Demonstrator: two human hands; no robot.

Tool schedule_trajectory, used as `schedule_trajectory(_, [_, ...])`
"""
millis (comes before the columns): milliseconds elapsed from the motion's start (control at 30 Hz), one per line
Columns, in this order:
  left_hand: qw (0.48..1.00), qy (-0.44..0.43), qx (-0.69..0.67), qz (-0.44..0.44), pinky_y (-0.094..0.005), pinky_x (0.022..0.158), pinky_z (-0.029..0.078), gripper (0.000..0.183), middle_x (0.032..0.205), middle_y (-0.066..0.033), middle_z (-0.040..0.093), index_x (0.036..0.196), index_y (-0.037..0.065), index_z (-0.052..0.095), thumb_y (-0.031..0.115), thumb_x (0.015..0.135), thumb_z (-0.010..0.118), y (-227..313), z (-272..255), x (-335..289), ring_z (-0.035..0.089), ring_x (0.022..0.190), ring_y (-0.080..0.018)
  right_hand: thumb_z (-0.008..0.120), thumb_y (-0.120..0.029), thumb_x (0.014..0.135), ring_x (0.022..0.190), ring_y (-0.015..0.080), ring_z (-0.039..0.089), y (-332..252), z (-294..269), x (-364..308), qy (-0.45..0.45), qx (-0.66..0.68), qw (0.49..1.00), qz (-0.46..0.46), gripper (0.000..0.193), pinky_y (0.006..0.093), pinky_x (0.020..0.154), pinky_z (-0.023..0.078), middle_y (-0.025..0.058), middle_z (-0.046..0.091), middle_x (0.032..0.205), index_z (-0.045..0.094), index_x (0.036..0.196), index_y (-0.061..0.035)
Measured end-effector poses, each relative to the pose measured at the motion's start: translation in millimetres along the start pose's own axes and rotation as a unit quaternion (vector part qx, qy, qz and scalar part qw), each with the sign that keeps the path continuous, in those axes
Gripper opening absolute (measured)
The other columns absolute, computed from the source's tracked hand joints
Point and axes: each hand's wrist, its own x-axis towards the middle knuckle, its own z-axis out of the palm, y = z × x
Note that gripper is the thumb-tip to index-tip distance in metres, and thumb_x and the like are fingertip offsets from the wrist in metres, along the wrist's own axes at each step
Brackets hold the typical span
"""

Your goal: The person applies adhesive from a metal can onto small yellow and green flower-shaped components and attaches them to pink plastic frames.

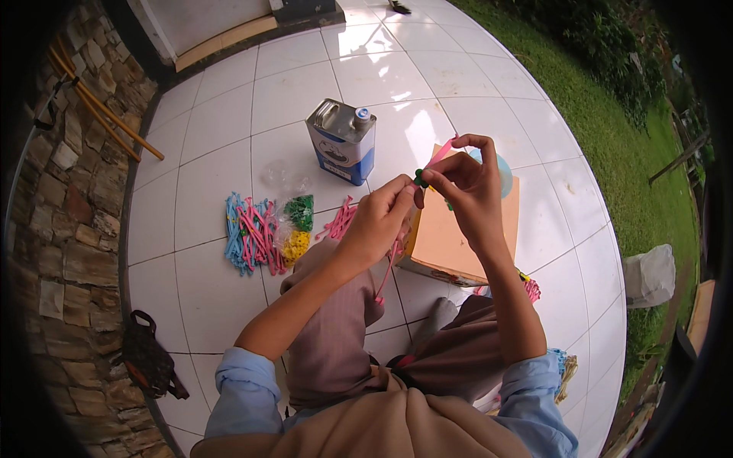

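Observation:
My left hand (379,216) is closed, fingertips pinched together at a small dark green piece (421,178). My right hand (475,191) meets it there, thumb and fingers pinching at the green piece. A pink strip (441,154) runs up from that piece to a raised finger of my right hand. Below my left hand hangs a thin pink strand (388,276), reaching down to my knee. Whether strip and strand are one piece is hidden by my fingers. Both hands are over the near-left part of a cardboard box (477,229).
A blue-and-white metal can (341,145) stands beyond my hands. Blue and pink strips (248,233) lie left, beside clear bags of green pieces (300,213) and yellow pieces (295,246). More pink strips (337,221) lie nearby. A light-blue round thing (504,175) sits behind my right hand.

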Motion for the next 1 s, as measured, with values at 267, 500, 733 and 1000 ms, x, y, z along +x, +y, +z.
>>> schedule_trajectory(267, [0.996,0.047,0.051,0.051,-0.0234,0.044,0.033,0.024,0.053,0.0011,0.043,0.082,0.002,0.051,0.022,0.095,0.043,1,2,1,0.04,0.046,-0.0038,0.07,-0.002,0.074,0.073,0.0138,0.059,9,9,-4,0.037,-0.023,0.996,-0.08,0.044,0.0254,0.066,0.046,0.0097,0.06,0.079,0.038,0.104,-0.0018])
schedule_trajectory(500, [0.985,0.088,0.099,0.107,-0.027,0.043,0.032,0.023,0.051,-0.0037,0.043,0.083,0.002,0.051,0.022,0.093,0.047,-2,1,2,0.04,0.045,-0.0064,0.072,-0.008,0.075,0.078,0.0142,0.059,4,15,-8,0.057,0.123,0.988,0.075,0.072,0.025,0.068,0.048,0.0122,0.058,0.089,0.018,0.123,-0.0033])
schedule_trajectory(733, [0.971,0.11,0.169,0.13,-0.033,0.044,0.033,0.024,0.051,-0.0122,0.043,0.081,0.001,0.048,0.02,0.094,0.044,-1,6,1,0.042,0.042,-0.0176,0.065,0.004,0.076,0.066,0.0111,0.057,6,20,-6,0.057,0.131,0.989,0.033,0.071,0.0224,0.068,0.047,0.0064,0.057,0.068,0.018,0.127,-0.0063])
schedule_trajectory(1000, [0.948,0.085,0.254,0.171,-0.039,0.045,0.035,0.017,0.054,-0.0169,0.048,0.087,0.001,0.047,0.017,0.092,0.045,0,4,-1,0.051,0.047,-0.0306,0.062,0.005,0.077,0.064,0.0091,0.054,12,25,-3,0.089,0.22,0.97,0.049,0.067,0.0232,0.066,0.043,0.0043,0.055,0.065,0.019,0.127,-0.0088])
